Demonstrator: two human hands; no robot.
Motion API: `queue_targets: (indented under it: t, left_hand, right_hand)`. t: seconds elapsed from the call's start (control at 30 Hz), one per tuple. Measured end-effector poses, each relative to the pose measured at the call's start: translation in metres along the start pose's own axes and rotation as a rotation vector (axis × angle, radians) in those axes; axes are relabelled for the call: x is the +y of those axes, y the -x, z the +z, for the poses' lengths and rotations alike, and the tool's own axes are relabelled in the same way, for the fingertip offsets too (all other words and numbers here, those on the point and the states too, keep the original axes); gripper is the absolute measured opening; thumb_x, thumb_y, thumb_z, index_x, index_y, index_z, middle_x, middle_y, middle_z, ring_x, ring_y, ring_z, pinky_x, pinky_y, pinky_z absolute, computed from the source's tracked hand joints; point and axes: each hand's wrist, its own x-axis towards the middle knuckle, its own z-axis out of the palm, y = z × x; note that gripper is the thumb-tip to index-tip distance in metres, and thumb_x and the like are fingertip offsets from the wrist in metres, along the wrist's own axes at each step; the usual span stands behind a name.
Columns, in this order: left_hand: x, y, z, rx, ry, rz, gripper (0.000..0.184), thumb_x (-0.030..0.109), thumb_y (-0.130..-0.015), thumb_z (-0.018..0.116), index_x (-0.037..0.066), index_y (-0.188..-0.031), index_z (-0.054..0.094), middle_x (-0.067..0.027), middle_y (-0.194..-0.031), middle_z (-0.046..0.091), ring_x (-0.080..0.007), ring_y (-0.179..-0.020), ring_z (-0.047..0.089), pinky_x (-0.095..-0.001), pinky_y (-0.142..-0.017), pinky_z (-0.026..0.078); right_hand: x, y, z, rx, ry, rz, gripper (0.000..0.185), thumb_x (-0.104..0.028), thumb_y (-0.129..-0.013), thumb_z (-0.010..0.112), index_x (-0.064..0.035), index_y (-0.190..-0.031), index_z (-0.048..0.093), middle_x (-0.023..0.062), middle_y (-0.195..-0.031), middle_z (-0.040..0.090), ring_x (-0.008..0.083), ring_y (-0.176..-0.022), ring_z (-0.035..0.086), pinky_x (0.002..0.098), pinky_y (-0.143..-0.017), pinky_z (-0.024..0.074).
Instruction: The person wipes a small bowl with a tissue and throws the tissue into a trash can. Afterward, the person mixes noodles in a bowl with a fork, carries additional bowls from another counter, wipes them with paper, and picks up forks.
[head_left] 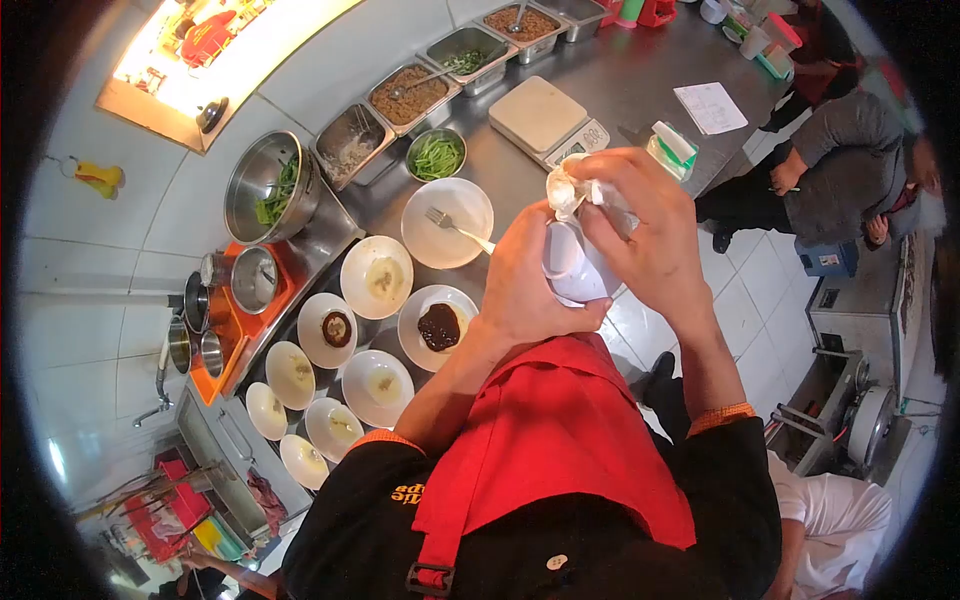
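Observation:
Close to the red apron, my left hand [530, 275] is wrapped round a smooth white bowl [580, 268], which is tilted and partly covered by my fingers. My right hand [650, 220] pinches a crumpled white tissue [563, 192] at the bowl's upper side. Left of my hands, a fork [455, 226] rests in an otherwise bare white bowl [425, 238]. Several more white bowls stand below it; one holds a dark brown sauce [439, 327], another a smaller dark portion [337, 328].
A kitchen scale [540, 118] sits beyond my hands, with metal pans [410, 95] along the wall. A tissue pack [672, 150] and a paper sheet [711, 108] lie rightward. Chopped greens fill a small bowl [436, 157]. A person in grey [850, 170] is at right.

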Motion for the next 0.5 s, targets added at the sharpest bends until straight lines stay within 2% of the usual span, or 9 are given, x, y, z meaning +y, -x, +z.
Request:
queue_targets:
  t: [0.17,0.23,0.37,0.5]
  left_hand:
    - [-0.002,-0.002,0.000,0.010,-0.028,0.067,0.083,0.023,-0.049,0.084,0.001,-0.121,0.048,-0.0182,-0.106,0.059,-0.0340,-0.096,0.061,-0.0392,-0.084,0.049]
    - [-0.005,-0.002,0.000,0.036,-0.033,0.061,0.084,0.022,-0.050,0.086,0.002,-0.122,0.048,-0.0169,-0.108,0.060,-0.0319,-0.097,0.062,-0.0385,-0.086,0.050]
    - [-0.010,-0.013,-0.007,0.118,0.037,0.046,0.086,0.021,-0.049,0.087,0.003,-0.123,0.047,-0.0154,-0.110,0.062,-0.0293,-0.100,0.063,-0.0369,-0.088,0.050]
    - [-0.009,-0.017,-0.011,0.191,0.048,0.185,0.087,0.019,-0.048,0.087,0.004,-0.124,0.047,-0.0136,-0.111,0.062,-0.0276,-0.100,0.063,-0.0366,-0.088,0.050]
  right_hand:
    - [0.002,0.005,-0.009,-0.016,-0.160,0.088,0.027,-0.004,-0.078,0.064,-0.0054,-0.105,0.065,0.0156,-0.097,0.064,0.0326,-0.088,0.063,0.0380,-0.078,0.0508]
    - [0.001,0.011,-0.010,-0.003,-0.215,0.066,0.030,-0.004,-0.076,0.065,-0.0061,-0.106,0.064,0.0149,-0.103,0.064,0.0318,-0.090,0.063,0.0367,-0.077,0.0506]
    - [-0.012,0.033,-0.006,0.025,-0.060,0.002,0.035,-0.002,-0.072,0.066,-0.0074,-0.106,0.064,0.0139,-0.109,0.063,0.0317,-0.091,0.062,0.0369,-0.076,0.0507]
    - [-0.013,0.040,-0.001,0.017,-0.059,-0.094,0.041,0.001,-0.068,0.067,-0.0093,-0.107,0.065,0.0133,-0.112,0.061,0.0342,-0.092,0.061,0.0382,-0.078,0.0511]
